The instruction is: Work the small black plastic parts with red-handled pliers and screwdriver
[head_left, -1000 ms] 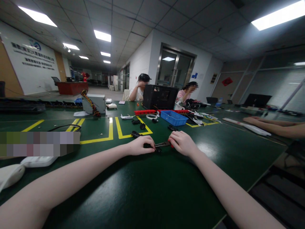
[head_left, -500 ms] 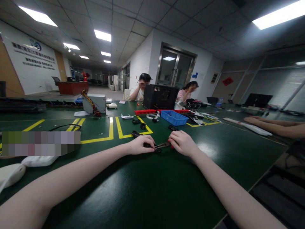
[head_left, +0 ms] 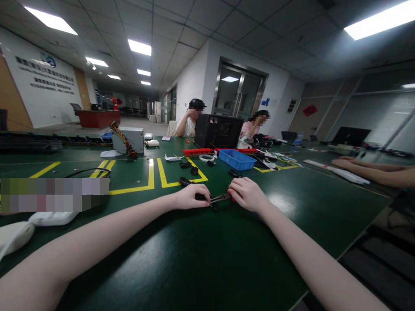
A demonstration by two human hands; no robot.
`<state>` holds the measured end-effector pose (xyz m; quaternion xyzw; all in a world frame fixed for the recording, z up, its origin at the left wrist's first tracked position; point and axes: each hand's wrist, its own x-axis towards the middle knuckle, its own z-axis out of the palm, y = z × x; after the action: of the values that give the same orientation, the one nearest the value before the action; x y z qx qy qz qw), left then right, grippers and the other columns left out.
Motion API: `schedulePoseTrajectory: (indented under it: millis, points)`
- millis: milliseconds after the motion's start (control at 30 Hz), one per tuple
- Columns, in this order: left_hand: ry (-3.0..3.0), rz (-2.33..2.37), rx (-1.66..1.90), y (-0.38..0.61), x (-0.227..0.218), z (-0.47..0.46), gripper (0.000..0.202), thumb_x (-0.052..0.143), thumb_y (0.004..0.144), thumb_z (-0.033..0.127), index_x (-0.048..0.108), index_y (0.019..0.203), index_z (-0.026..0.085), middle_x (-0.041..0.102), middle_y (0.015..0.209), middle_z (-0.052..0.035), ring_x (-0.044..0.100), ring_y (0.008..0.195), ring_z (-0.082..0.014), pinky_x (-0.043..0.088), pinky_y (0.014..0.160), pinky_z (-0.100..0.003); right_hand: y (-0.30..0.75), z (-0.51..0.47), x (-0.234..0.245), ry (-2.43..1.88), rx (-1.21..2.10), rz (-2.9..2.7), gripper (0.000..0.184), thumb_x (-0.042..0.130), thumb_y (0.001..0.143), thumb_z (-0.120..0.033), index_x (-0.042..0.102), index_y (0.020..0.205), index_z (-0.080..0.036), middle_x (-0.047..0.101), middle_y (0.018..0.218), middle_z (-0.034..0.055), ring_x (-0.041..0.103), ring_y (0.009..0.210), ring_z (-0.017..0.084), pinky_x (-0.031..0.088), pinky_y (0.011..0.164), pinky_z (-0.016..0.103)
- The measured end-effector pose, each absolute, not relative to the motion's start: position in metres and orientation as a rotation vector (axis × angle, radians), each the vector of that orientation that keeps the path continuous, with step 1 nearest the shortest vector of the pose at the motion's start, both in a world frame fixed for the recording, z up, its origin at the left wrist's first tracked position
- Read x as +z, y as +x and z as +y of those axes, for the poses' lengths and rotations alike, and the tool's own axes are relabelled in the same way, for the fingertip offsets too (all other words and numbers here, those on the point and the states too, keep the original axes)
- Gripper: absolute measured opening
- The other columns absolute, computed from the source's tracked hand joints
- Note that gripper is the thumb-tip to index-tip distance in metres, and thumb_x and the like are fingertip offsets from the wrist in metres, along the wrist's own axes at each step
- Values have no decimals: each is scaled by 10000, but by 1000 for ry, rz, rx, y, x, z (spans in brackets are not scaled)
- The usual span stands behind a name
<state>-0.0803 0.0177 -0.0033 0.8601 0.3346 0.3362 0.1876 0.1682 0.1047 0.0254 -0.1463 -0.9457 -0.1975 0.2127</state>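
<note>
My right hand (head_left: 248, 194) is closed around the red handles of a pair of pliers (head_left: 221, 198), whose grey jaws point left. My left hand (head_left: 193, 196) pinches a small black part (head_left: 201, 197), mostly covered by the fingers, so its kind is unclear. The tips of the pliers reach this part at my left fingertips. Just beyond my left hand a black connector-like piece (head_left: 185, 181) lies on the green table (head_left: 207, 259). Another black piece (head_left: 235, 173) rests beyond my right hand.
A blue bin (head_left: 236, 160) stands behind my hands, before a black computer case (head_left: 218, 131). A power supply (head_left: 129, 141) with bundled wires sits to the left. Two people are across the table; another person's forearms (head_left: 372, 172) rest at the right beside a white strip (head_left: 337, 171).
The pliers and both hands stay nearly in place. The dark bit below the plier tips shows less now. Across the table, one person's raised hand has shifted slightly.
</note>
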Motion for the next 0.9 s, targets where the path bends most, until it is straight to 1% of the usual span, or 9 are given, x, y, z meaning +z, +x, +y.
schedulePoseTrajectory:
  millis: [133, 333, 467, 667, 900]
  points:
    - [2478, 961, 931, -78, -4, 16, 71, 616, 846, 198, 665, 848, 146, 632, 947, -68, 608, 897, -165, 466, 860, -291, 172, 108, 25, -451, -534, -2600, 296, 354, 967, -297, 574, 812, -173, 584, 809, 58, 514, 751, 165, 334, 726, 315]
    - [2482, 998, 1039, -76, -5, 16, 57, 607, 849, 188, 646, 826, 153, 583, 1071, -93, 573, 1014, -192, 437, 939, -333, 173, 107, 27, -446, -511, -2591, 302, 349, 966, -298, 569, 799, -176, 586, 807, 60, 513, 742, 165, 338, 717, 318]
    - [2423, 1043, 1129, -77, -3, 16, 77, 603, 860, 206, 647, 830, 151, 596, 1051, -94, 568, 1035, -200, 416, 963, -349, 172, 107, 27, -433, -510, -2574, 290, 358, 963, -294, 572, 806, -177, 590, 809, 60, 514, 750, 167, 339, 715, 320]
    - [2282, 1006, 1156, -75, 0, 15, 143, 589, 874, 268, 644, 839, 141, 648, 1000, -83, 593, 980, -191, 424, 950, -340, 172, 106, 27, -424, -563, -2563, 288, 366, 959, -298, 585, 826, -168, 597, 833, 70, 525, 780, 174, 342, 728, 328]
    - [2127, 1081, 1111, -73, -2, 18, 189, 580, 874, 296, 652, 859, 122, 665, 896, -56, 601, 880, -175, 447, 863, -301, 172, 103, 28, -397, -595, -2489, 237, 401, 930, -276, 604, 855, -179, 621, 867, 82, 535, 829, 202, 339, 762, 355]
